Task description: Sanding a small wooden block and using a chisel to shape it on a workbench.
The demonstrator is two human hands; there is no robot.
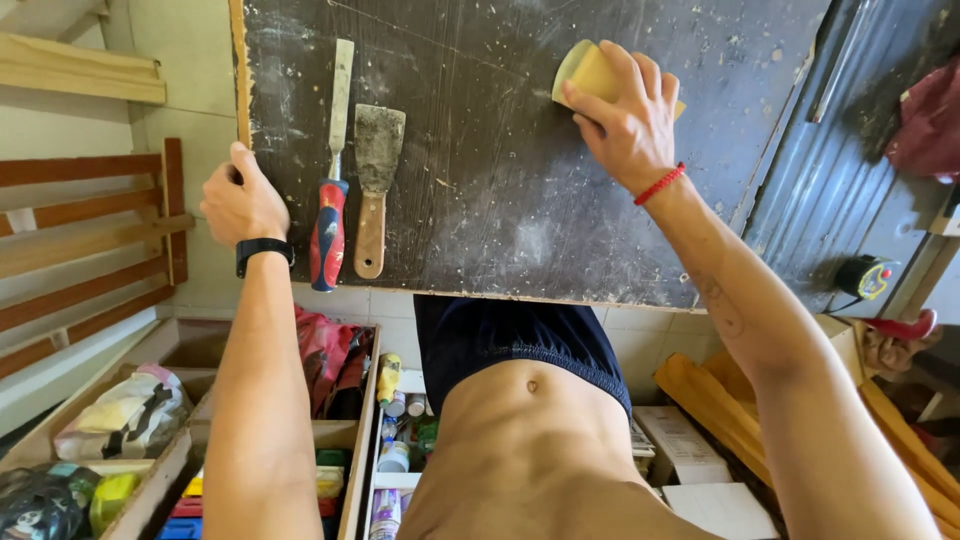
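My right hand (625, 115) presses a tan sanding block (583, 70) against the far part of a dark, scratched board (500, 180) lying flat in front of me. My left hand (240, 200) grips the board's left edge; a black band sits on that wrist. On the board near my left hand lie a chisel with a red and blue handle (330, 205) and a putty knife with a wooden handle (375, 190), side by side.
Wooden slats (90, 240) stand at the left. Below the board, wooden boxes (200, 450) hold bags, bottles and cans. A grey ribbed panel (840, 190) with a small yellow and black device (865, 278) lies at the right; planks (720, 400) lean beneath.
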